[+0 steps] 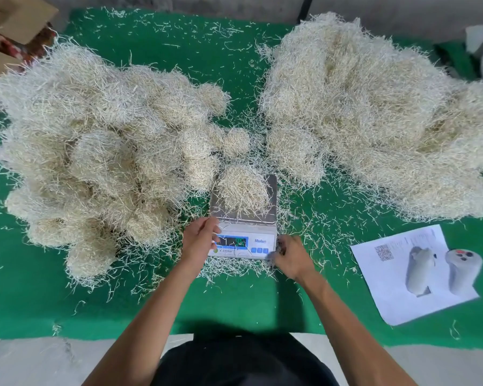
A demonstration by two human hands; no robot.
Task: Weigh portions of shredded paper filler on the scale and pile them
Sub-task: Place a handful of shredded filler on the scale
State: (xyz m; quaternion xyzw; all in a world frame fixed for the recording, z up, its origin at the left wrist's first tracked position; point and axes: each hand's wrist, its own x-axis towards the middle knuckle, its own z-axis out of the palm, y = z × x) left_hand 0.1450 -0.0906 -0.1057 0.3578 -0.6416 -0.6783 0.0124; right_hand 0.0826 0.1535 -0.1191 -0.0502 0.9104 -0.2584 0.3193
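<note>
A small digital scale (262, 242) with a steel pan sits in the middle of the green mat (234, 302). A clump of pale shredded paper (241, 188) lies on the pan. My left hand (200, 239) hovers over the scale's left front corner, fingers loosely curled, partly covering the display. My right hand (289, 256) is at the scale's right front corner, blurred, fingers curled; a few strands may be in it, but I cannot tell. To the left lies a pile of rounded portions (95, 157). A big loose heap (374, 115) lies to the right.
A printed white sheet (388, 302) lies on the mat at the right, with a white handheld device (463, 270) on it. Cardboard boxes (9, 26) stand at the far left corner. Loose strands are scattered over the mat around the scale.
</note>
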